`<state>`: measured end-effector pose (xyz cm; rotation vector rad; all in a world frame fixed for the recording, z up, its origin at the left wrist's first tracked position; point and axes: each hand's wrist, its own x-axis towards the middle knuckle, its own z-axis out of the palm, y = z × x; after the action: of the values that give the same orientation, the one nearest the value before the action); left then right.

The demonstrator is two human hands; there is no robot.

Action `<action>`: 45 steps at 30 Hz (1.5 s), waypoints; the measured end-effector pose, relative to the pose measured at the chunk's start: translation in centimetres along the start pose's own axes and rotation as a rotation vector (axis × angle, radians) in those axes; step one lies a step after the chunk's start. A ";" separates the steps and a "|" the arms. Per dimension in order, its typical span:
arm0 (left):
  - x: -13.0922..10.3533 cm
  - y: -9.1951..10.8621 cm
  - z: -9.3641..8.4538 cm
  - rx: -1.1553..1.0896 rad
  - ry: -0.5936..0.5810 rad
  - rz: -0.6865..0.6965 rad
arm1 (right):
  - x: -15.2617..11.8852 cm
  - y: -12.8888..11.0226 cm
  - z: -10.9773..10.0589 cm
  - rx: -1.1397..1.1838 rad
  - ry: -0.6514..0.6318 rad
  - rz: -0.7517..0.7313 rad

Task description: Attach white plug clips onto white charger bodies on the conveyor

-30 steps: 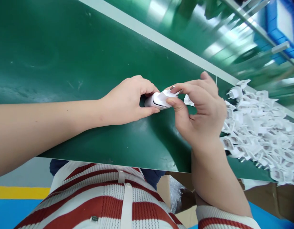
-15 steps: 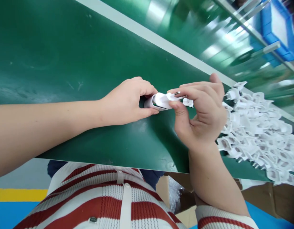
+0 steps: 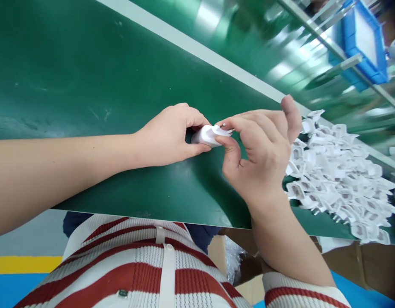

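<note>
My left hand [image 3: 173, 136] grips a white charger housing [image 3: 197, 137] between thumb and fingers, just above the green work surface. Against the housing's right end sits a white plug cap [image 3: 210, 133] with two metal pins pointing right. My right hand [image 3: 260, 149] pinches this cap near the pins with thumb and forefinger, its little finger raised. Housing and cap meet closely, and no gap shows between them from here. Fingers partly cover both parts.
A pile of white plug caps [image 3: 338, 175] lies right of my right hand. Beyond a pale strip [image 3: 191, 47], a blue bin [image 3: 366, 40] stands behind a metal rail at the upper right. Cardboard and bubble wrap [image 3: 232, 259] are below the table's front edge.
My right hand has moved left, bringing the plug cap against the housing. The open gap with green inside has closed from view. My left hand has hardly moved.
</note>
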<state>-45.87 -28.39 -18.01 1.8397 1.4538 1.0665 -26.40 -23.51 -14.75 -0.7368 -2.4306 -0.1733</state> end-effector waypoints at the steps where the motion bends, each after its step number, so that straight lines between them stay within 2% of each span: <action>1: 0.0 0.0 0.0 -0.001 -0.003 -0.005 | -0.1 -0.1 0.1 0.004 0.008 0.017; 9: 0.0 0.3 -0.1 -0.001 -0.022 -0.053 | -0.8 -0.3 1.4 0.084 0.109 0.089; 15: 0.1 0.3 -0.3 -0.005 -0.053 -0.037 | -1.2 0.1 2.3 0.217 0.161 0.146; 17: 0.2 0.3 -0.7 -0.026 -0.068 -0.055 | -1.4 0.6 2.5 0.361 0.125 0.198; 19: 0.2 0.4 -1.1 -0.106 -0.091 -0.097 | -1.5 1.0 2.7 0.603 0.046 0.262; 21: 0.2 0.6 -1.7 -0.286 -0.132 -0.157 | -1.5 1.2 2.5 0.822 -0.030 0.283; 23: 0.1 1.0 -2.0 -0.509 -0.174 -0.238 | -1.4 1.0 2.1 0.908 -0.051 0.269; 25: 0.0 1.5 -2.2 -0.678 -0.196 -0.307 | -1.4 0.6 1.6 0.888 -0.016 0.247; 28: -0.3 2.1 -2.2 -0.805 -0.231 -0.324 | -1.6 0.3 0.9 0.815 0.106 0.174; 31: -0.5 2.5 -2.1 -0.848 -0.259 -0.296 | -1.7 0.5 0.3 0.719 0.198 0.073; 35: -0.8 2.7 -2.1 -0.817 -0.271 -0.278 | -1.7 0.7 -0.2 0.599 0.218 -0.002; 36: -0.9 2.6 -2.1 -0.776 -0.250 -0.254 | -1.6 0.7 -0.2 0.579 0.221 -0.015; 38: -1.2 2.6 -2.1 -0.612 -0.126 -0.128 | -1.6 0.6 -0.1 0.565 0.232 -0.011; 40: -1.4 2.5 -2.1 -0.363 0.052 0.117 | -1.5 0.5 0.2 0.606 0.244 0.026; 42: -1.6 2.3 -2.2 -0.126 0.175 0.375 | -1.5 0.4 0.4 0.662 0.253 0.046; 43: -1.7 2.3 -2.2 -0.041 0.194 0.462 | -1.6 0.4 0.5 0.675 0.258 0.041; 45: -1.8 2.2 -2.3 0.059 0.191 0.519 | -1.7 0.3 0.5 0.647 0.265 0.028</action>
<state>-46.87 -30.80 -15.40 2.2787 1.1364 1.4905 -25.40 -23.92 -16.15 -0.4160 -2.0372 0.4782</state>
